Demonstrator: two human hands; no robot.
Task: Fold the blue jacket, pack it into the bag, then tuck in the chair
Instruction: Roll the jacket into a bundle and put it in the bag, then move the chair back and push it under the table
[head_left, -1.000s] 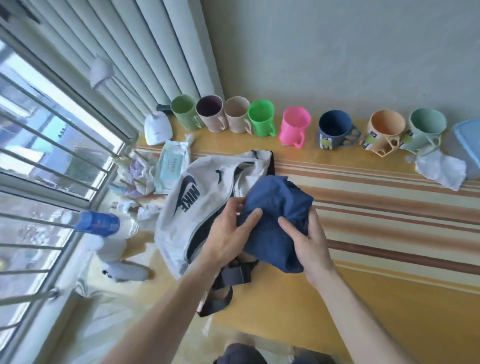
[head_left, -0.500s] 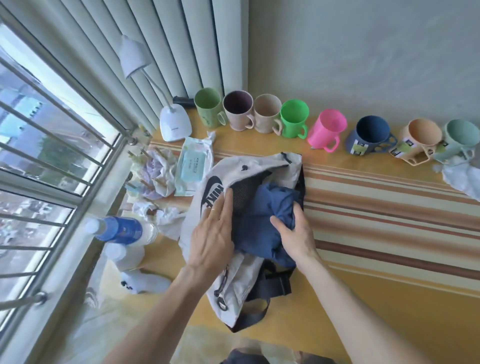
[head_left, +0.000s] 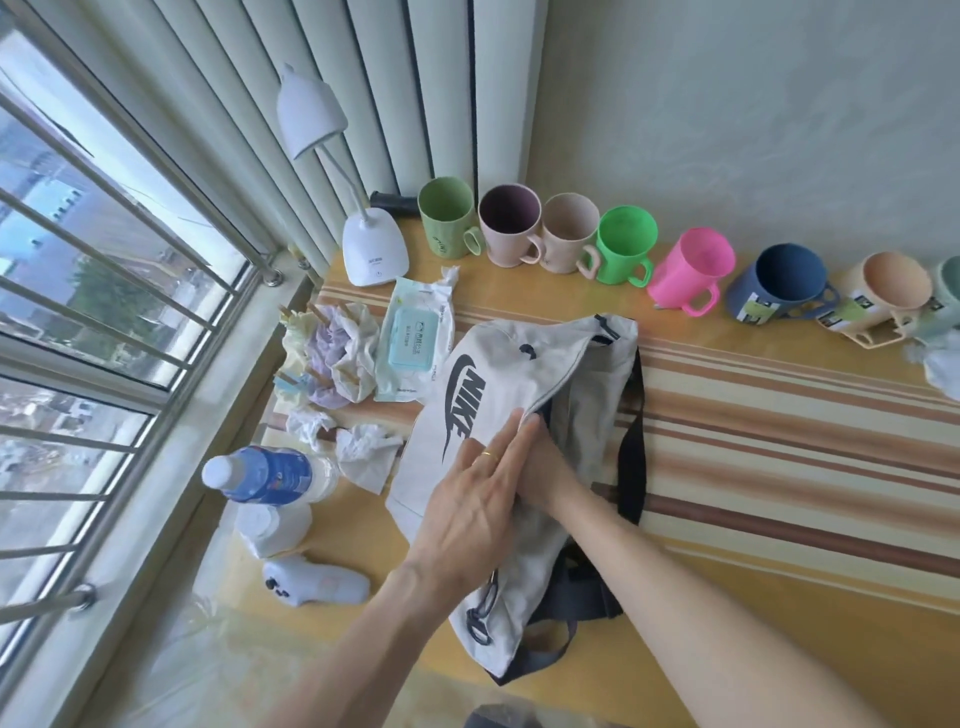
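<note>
Left hand (head_left: 470, 512) lies flat and spread on the bag (head_left: 498, 395); right hand (head_left: 545, 467) is buried inside the bag's opening, grip unseen.

A single head-worn wide-angle camera looks forward and steeply down, close over the yellow striped tabletop (head_left: 779, 467). The barred window (head_left: 104, 312) runs along its left edge, the pale wall (head_left: 727, 104) across the top.
</note>
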